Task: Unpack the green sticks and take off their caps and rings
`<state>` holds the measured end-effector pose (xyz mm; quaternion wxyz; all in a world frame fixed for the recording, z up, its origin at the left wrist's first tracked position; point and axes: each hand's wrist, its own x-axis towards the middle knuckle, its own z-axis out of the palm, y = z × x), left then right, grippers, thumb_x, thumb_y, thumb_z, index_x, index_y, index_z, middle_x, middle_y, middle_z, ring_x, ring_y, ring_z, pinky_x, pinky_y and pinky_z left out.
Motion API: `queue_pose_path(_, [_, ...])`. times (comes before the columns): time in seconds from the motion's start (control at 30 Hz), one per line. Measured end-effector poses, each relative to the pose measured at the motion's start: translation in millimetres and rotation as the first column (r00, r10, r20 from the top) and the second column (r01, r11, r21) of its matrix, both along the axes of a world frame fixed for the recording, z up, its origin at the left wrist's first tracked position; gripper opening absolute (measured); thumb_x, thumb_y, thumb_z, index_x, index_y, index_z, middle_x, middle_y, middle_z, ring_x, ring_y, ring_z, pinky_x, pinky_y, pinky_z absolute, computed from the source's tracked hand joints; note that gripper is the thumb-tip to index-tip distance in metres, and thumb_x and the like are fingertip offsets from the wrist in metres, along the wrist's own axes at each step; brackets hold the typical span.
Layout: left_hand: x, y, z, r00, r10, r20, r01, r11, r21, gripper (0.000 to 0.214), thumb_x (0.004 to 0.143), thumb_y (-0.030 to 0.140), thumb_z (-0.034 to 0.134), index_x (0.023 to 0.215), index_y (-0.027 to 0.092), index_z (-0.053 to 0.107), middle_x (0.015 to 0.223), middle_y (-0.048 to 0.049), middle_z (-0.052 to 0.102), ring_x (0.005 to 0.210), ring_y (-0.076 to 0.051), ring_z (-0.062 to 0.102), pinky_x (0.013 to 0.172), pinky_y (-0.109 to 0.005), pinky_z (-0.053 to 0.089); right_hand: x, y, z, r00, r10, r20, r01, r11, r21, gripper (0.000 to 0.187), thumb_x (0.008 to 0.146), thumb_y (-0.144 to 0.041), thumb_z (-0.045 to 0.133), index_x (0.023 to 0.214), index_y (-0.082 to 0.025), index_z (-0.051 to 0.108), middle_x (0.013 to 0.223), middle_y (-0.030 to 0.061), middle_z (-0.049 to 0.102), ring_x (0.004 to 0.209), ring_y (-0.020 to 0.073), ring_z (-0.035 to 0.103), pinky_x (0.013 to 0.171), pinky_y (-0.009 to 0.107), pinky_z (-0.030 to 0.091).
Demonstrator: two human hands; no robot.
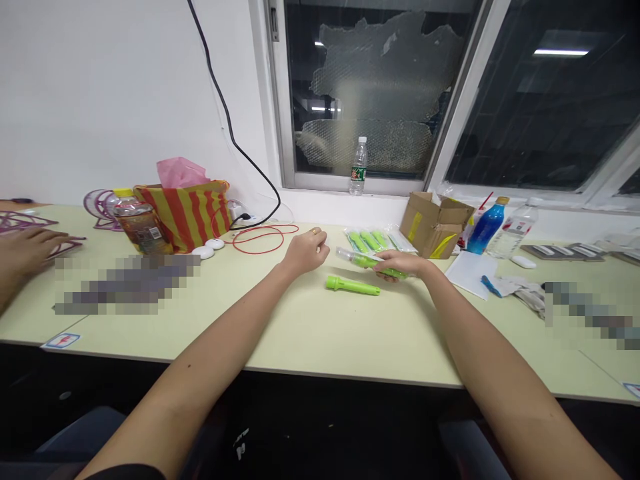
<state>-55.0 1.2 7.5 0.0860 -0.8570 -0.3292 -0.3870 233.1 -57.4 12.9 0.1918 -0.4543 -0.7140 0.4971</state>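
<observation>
A lime-green, flashlight-shaped plastic tube in a clear plastic sleeve [366, 261] is held by my right hand [399, 265], its fingers wrapped round the right part. The sleeve's clear end points left, toward my left hand [306, 252]. That hand is closed, fingers curled, just above the table; whatever may be in it is hidden. Below and between the hands, a bare green flashlight-shaped tube [353, 287] lies flat on the pale table [320, 340], touched by neither hand. Behind my right hand several similar green pieces in clear bags [373, 239] lie side by side.
An open cardboard box [434, 227], a blue bottle [487, 225] and gloves [523, 292] stand or lie at right. Leftward are a red cable [260, 251], a striped bag [195, 217] and a drink bottle [140, 223]. Another person's hand [33, 252] is at far left.
</observation>
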Motion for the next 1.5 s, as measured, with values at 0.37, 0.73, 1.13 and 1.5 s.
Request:
queue_pose_path(0.37, [12.2, -5.4, -8.5, 0.962, 0.116, 0.249, -0.069, 0.979, -0.191, 0.006, 0.087, 0.026, 0.051, 0.092, 0.021, 0.050, 0.068, -0.0001, 0.058, 0.060, -0.017, 0.053, 0.059, -0.028, 0.031, 8.6, 3.2, -9.2, 0.996, -0.040, -0.084, 0.027, 0.988, -0.154, 0.029, 0.076, -0.042, 0.070, 0.084, -0.016, 0.060, 0.067, 0.0021, 0.062, 0.053, 0.0127, 0.056, 0.043, 0.023, 0.041])
queue_pose_path(0.73, [19.9, -7.9, -10.7, 0.949, -0.021, 0.315, 0.086, 0.977, -0.193, 0.015, 0.087, 0.031, 0.059, 0.088, 0.021, 0.071, 0.087, -0.0043, 0.067, 0.071, -0.016, 0.057, 0.071, -0.029, 0.042, 4.8, 2.4, -7.8, 0.993, 0.006, -0.120, -0.009, 1.000, -0.023, 0.030, 0.078, -0.044, 0.069, 0.080, -0.016, 0.059, 0.068, 0.0027, 0.061, 0.056, 0.0130, 0.056, 0.050, 0.025, 0.044])
queue_pose_path(1.13, [16.7, 5.4, -8.7, 0.844, 0.071, 0.531, 0.325, 0.721, -0.612, 0.030, 0.068, 0.037, 0.072, 0.086, 0.014, 0.077, 0.054, 0.0001, 0.060, 0.044, -0.008, 0.040, 0.044, -0.023, 0.030, -1.9, 12.2, -11.7, 0.977, -0.202, 0.061, 0.165, 0.911, 0.377, 0.041, 0.070, -0.030, 0.069, 0.109, -0.016, 0.071, 0.076, 0.0009, 0.065, 0.059, 0.0126, 0.055, 0.052, 0.023, 0.044])
queue_pose_path(1.5, [13.2, 2.1, 0.0, 0.827, 0.038, 0.561, 0.406, 0.650, -0.642, 0.030, 0.065, 0.024, 0.072, 0.092, 0.013, 0.074, 0.055, 0.0000, 0.057, 0.039, -0.006, 0.038, 0.038, -0.022, 0.027, -3.5, 19.4, -19.4, 0.972, -0.235, 0.019, 0.187, 0.817, 0.546, 0.046, 0.069, -0.027, 0.069, 0.114, -0.018, 0.072, 0.100, 0.0027, 0.071, 0.084, 0.0210, 0.062, 0.072, 0.029, 0.047])
